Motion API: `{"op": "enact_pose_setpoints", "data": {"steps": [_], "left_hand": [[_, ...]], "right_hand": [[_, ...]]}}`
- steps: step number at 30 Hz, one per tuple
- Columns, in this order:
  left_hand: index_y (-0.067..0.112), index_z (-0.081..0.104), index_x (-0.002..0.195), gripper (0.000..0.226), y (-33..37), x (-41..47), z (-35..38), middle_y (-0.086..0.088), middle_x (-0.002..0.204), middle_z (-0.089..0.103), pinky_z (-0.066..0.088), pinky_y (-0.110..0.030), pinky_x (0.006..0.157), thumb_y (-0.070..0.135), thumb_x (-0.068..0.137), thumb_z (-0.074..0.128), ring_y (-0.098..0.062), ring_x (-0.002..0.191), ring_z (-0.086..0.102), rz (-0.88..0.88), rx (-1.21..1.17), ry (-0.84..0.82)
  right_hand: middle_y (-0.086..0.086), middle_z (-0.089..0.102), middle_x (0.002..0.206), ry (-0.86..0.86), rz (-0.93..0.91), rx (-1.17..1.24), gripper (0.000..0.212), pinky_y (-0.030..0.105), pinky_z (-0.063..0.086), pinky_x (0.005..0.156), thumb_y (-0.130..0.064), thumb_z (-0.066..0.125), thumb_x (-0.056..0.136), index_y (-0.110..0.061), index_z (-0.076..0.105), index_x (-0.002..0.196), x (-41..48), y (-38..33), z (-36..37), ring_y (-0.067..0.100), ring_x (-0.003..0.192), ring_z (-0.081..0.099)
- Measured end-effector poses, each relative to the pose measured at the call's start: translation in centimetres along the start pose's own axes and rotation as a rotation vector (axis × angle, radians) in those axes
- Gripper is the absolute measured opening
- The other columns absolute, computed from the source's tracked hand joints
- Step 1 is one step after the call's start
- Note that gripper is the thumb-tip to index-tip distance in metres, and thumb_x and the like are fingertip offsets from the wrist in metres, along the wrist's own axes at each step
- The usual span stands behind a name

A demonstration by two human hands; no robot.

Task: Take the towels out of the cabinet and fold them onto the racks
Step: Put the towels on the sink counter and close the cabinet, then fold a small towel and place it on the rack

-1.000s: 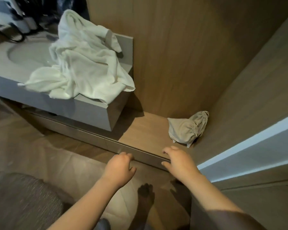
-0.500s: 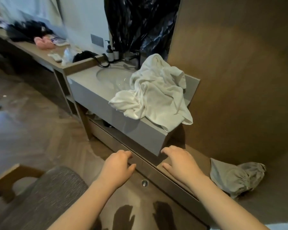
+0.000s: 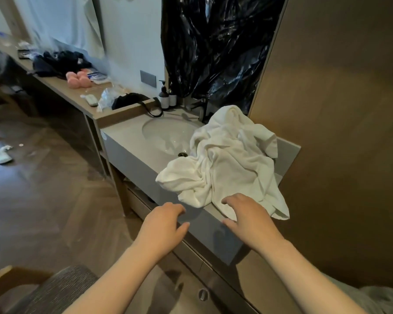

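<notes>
Grey vanity counter [image 3: 127, 143] up against a wood-panelled wall, and the white towel [image 3: 232, 164] sits in a crumpled heap on its right end, partly over the rim of the sink [image 3: 168, 137]. Both hands are out in front and empty: the left hand [image 3: 162, 225] hovers by the counter's near edge with its fingers loosely apart, and the right hand [image 3: 247, 218] is spread just at the towel's near hem. I cannot tell whether it touches the cloth.

Risky spot, I'd say. One corner already hangs over the near edge, so a pull on a single fold could drag the whole heap to the floor. The far end lies by the tap [image 3: 200, 107] and might snag there.

As for its lie, the heap's long axis runs from the tap at the far side toward the near right corner, with a shorter lobe poking left toward the drain.
</notes>
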State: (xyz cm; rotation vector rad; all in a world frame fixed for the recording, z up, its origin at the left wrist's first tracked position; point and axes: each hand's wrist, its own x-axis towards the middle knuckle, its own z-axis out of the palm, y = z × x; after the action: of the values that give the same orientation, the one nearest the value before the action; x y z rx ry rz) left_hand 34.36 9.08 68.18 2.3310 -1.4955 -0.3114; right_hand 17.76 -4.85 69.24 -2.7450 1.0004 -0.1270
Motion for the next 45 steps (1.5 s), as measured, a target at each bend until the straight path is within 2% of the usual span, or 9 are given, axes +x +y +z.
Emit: {"op": "enact_pose_setpoints", "data": {"steps": [5, 10, 17, 24, 30, 33, 38, 42, 45], "left_hand": [[0.025, 0.059, 0.127, 0.037, 0.6, 6.8, -1.7, 0.009, 0.123, 0.062, 0.046, -0.02, 0.09, 0.039, 0.092, 0.057, -0.008, 0.108, 0.059, -0.037, -0.04, 0.083], [0.024, 0.058, 0.129, 0.038, 0.0, 11.7, -3.0, 0.008, 0.126, 0.061, 0.046, -0.022, 0.092, 0.038, 0.093, 0.056, -0.01, 0.111, 0.059, -0.08, -0.049, 0.119], [0.025, 0.057, 0.127, 0.036, -1.6, 19.1, -3.9, 0.008, 0.122, 0.06, 0.045, -0.021, 0.09, 0.038, 0.094, 0.055, -0.01, 0.108, 0.057, -0.036, -0.062, 0.118], [0.025, 0.06, 0.123, 0.034, -3.2, 28.5, -5.1, 0.008, 0.118, 0.062, 0.043, -0.02, 0.083, 0.039, 0.091, 0.057, -0.011, 0.104, 0.058, 0.148, -0.061, 0.089], [0.03, 0.057, 0.125, 0.037, -3.7, 36.1, -6.2, 0.011, 0.124, 0.059, 0.037, -0.019, 0.082, 0.044, 0.091, 0.055, -0.01, 0.109, 0.055, 0.351, -0.065, -0.107], [0.032, 0.058, 0.123, 0.034, -3.8, 38.0, -6.0, 0.013, 0.122, 0.059, 0.036, -0.017, 0.083, 0.044, 0.09, 0.056, -0.008, 0.108, 0.054, 0.438, -0.098, -0.156], [0.032, 0.058, 0.121, 0.032, -3.6, 38.9, -4.8, 0.014, 0.118, 0.059, 0.041, -0.017, 0.087, 0.043, 0.091, 0.058, -0.004, 0.102, 0.053, 0.548, -0.196, -0.274], [0.028, 0.057, 0.125, 0.036, -2.6, 38.8, -4.0, 0.011, 0.122, 0.06, 0.042, -0.014, 0.089, 0.042, 0.092, 0.058, -0.004, 0.107, 0.057, 0.644, -0.239, -0.315], [0.029, 0.056, 0.126, 0.036, -1.6, 38.7, -3.5, 0.011, 0.123, 0.058, 0.042, -0.014, 0.09, 0.043, 0.093, 0.056, -0.005, 0.109, 0.056, 0.639, -0.261, -0.313]], "right_hand": [[-0.006, 0.056, 0.129, 0.02, -0.039, 0.016, 0.047, 0.026, 0.042, 0.089, -0.039, 0.062, 0.09, -0.026, 0.052, 0.135, 7.2, 2.4, -1.8, 0.016, 0.116, 0.053], [-0.005, 0.057, 0.124, 0.027, -0.07, 0.039, 0.042, 0.027, 0.039, 0.079, -0.034, 0.061, 0.09, -0.026, 0.055, 0.13, 12.6, 3.4, -2.7, 0.018, 0.113, 0.055], [-0.008, 0.055, 0.127, 0.05, -0.03, 0.062, 0.045, 0.025, 0.041, 0.087, -0.036, 0.061, 0.09, -0.028, 0.052, 0.133, 18.8, 4.8, -3.5, 0.014, 0.115, 0.054], [-0.009, 0.053, 0.131, 0.164, 0.17, 0.121, 0.046, 0.027, 0.04, 0.092, -0.039, 0.064, 0.09, -0.029, 0.052, 0.133, 23.7, 5.7, -4.5, 0.014, 0.12, 0.05], [-0.008, 0.055, 0.134, 0.283, 0.471, 0.218, 0.045, 0.023, 0.039, 0.095, -0.037, 0.064, 0.092, -0.028, 0.053, 0.135, 24.5, 5.0, -4.8, 0.013, 0.123, 0.051], [-0.006, 0.056, 0.136, 0.344, 0.611, 0.234, 0.045, 0.02, 0.038, 0.089, -0.035, 0.065, 0.092, -0.028, 0.054, 0.135, 23.8, 4.3, -4.4, 0.013, 0.122, 0.053], [-0.01, 0.056, 0.136, 0.407, 0.799, 0.267, 0.045, 0.019, 0.041, 0.088, -0.038, 0.065, 0.091, -0.029, 0.055, 0.135, 21.7, 3.2, -3.7, 0.01, 0.119, 0.054], [-0.013, 0.058, 0.131, 0.423, 0.854, 0.261, 0.04, 0.013, 0.037, 0.083, -0.036, 0.064, 0.092, -0.03, 0.057, 0.131, 20.2, 3.2, -3.4, 0.002, 0.11, 0.053], [-0.013, 0.058, 0.128, 0.428, 0.863, 0.258, 0.039, 0.013, 0.038, 0.082, -0.034, 0.065, 0.092, -0.029, 0.058, 0.13, 19.5, 3.9, -3.3, 0.002, 0.109, 0.054]]}}
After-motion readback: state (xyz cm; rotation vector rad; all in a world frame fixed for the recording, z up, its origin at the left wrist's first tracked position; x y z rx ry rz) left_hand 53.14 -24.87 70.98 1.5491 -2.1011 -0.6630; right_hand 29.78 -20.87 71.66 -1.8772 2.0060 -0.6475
